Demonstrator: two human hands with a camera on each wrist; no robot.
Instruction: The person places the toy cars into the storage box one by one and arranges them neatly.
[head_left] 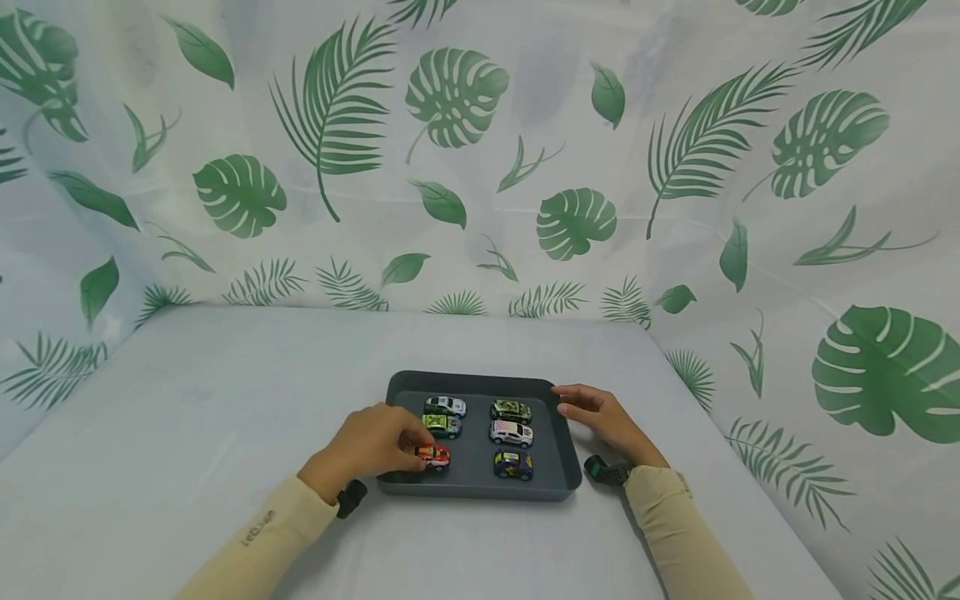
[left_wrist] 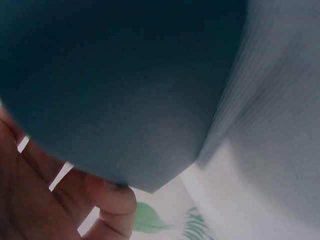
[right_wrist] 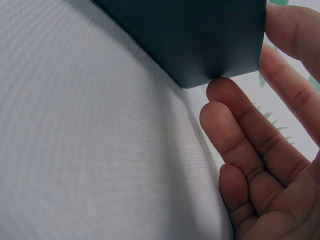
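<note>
A dark grey tray (head_left: 468,483) lies on the table with several small toy cars in two columns. Near its left front, my left hand (head_left: 378,442) pinches a red toy car (head_left: 433,456) between thumb and fingers. Behind that car are a green-and-blue toy car (head_left: 441,426) and a white-and-green one. In the right column stand a camouflage toy car (head_left: 511,410), a white checked toy car (head_left: 512,433) and a purple-and-yellow toy car (head_left: 513,465). My right hand (head_left: 603,421) touches the tray's right rim near the far corner, its fingers fairly straight. The left wrist view hides the red car behind the tray wall.
A white cloth covers the table (head_left: 247,383). Behind and beside it hangs a pale curtain (head_left: 517,100) printed with green leaves. Dark bands with cameras (head_left: 351,498) sit on both wrists.
</note>
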